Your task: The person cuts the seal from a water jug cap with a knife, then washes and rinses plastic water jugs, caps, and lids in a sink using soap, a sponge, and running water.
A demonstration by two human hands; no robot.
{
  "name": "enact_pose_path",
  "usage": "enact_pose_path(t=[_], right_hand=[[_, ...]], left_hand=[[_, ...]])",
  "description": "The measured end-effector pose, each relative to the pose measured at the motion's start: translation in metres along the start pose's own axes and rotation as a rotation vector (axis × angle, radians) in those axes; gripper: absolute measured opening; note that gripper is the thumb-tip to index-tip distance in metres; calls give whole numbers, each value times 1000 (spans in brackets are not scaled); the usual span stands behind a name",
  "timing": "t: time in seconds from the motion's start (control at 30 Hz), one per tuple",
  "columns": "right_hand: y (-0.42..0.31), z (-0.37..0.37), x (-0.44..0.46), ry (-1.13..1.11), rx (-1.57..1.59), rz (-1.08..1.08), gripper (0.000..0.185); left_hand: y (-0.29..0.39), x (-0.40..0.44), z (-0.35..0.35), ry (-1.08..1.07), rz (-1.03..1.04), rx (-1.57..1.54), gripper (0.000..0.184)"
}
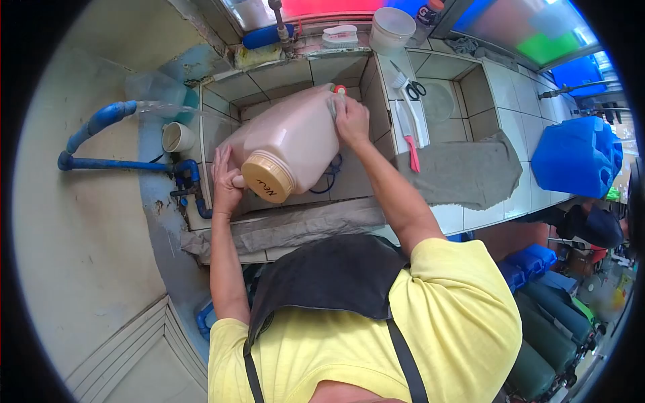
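Note:
A large, pale pinkish container [289,127] lies tilted in the tiled sink [269,72], its yellowish cap [269,176] with dark writing facing me. My left hand [227,183] is at the container's lower left, fingers along its side by the handle near the cap. At the far right end, my right hand [352,121] is closed on something thin and clear against the container, near a small red and green cap [340,90]. Water runs from the blue pipe [101,127] at the left toward the container. A dark blue cord lies beneath the container.
On the tiled divider lie black-handled scissors [415,90], a white brush and a pink-handled knife [412,154]. Grey cloths [463,171] cover the front ledge. A white bucket [392,30] stands behind, a white cup [178,137] at left, a blue jug [571,158] at right.

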State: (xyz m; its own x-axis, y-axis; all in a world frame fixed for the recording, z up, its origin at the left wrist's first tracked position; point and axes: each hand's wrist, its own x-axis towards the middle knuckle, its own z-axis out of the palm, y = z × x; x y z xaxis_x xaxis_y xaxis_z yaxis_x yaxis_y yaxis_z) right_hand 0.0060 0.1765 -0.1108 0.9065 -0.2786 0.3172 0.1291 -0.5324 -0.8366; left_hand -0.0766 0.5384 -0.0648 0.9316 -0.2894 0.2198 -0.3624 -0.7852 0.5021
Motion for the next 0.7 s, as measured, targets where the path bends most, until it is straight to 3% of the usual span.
enact_pose_path(t=[0.03,0.1,0.17,0.2,0.27,0.33,0.4,0.43,0.5,0.53,0.6,0.63,0.7], right_hand=[[7,3,13,-82,-85,84,34],[22,8,52,-154,-165,162,35],[42,13,82,-372,-216,-83,40],[31,6,85,-372,-215,-86,40],[-3,-11,92,-58,-32,294,36],[15,-11,85,-159,33,284,31],[31,-10,78,-524,-206,-62,37],[28,-12,81,-534,-205,-69,37],[19,-15,89,-545,-451,184,37],[18,-15,89,-553,-449,171,37],[17,-12,94,-169,-83,395,36],[20,-5,91,-118,201,327,39],[10,14,76,-271,233,276,44]], left_hand=[[0,-1,1,21,-4,-15,8],[-5,0,1,14,24,3,6],[-11,-1,1,8,50,25,5],[-12,-3,2,9,50,20,5],[-13,-5,1,21,41,16,6],[-8,-4,0,21,29,-11,7],[-6,-3,-2,20,21,-4,7],[-6,-4,-3,11,16,7,8],[-7,3,-3,26,15,-1,7],[-7,8,-2,33,22,-14,6],[-7,18,0,66,-10,24,6],[-9,22,2,82,-33,54,7],[-18,38,8,115,-34,67,13]])
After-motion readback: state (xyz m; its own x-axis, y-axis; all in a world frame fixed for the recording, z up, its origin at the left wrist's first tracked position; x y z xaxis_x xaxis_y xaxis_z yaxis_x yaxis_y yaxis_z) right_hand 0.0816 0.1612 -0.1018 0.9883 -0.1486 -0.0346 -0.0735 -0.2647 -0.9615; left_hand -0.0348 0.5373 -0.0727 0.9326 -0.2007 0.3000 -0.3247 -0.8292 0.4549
